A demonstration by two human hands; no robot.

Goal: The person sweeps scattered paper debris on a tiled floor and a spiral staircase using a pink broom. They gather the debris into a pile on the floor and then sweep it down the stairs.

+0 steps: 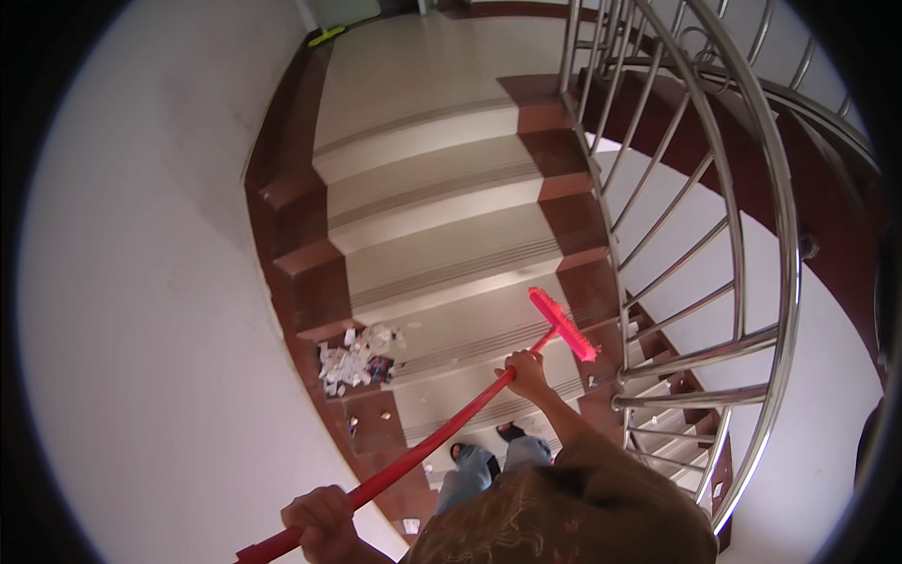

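A broom with a red handle [430, 444] and a pink head [562, 324] slants across the view. My left hand [320, 520] is closed around its upper handle at the lower left. Farther down, near the head, my right hand [525, 374] grips the same handle. The bristled head is over the right part of a stair tread; whether it touches the step I cannot tell. A pile of paper scraps and wrappers [352, 363] lies at the left end of a step, beside the wall.
Tiled steps [451, 218] with dark red borders rise to a landing, where a yellow-green object [326, 37] lies. A white wall [155, 282] bounds the left, a steel railing [736, 233] the right. Small scraps [411, 525] lie on lower steps near my feet [511, 431].
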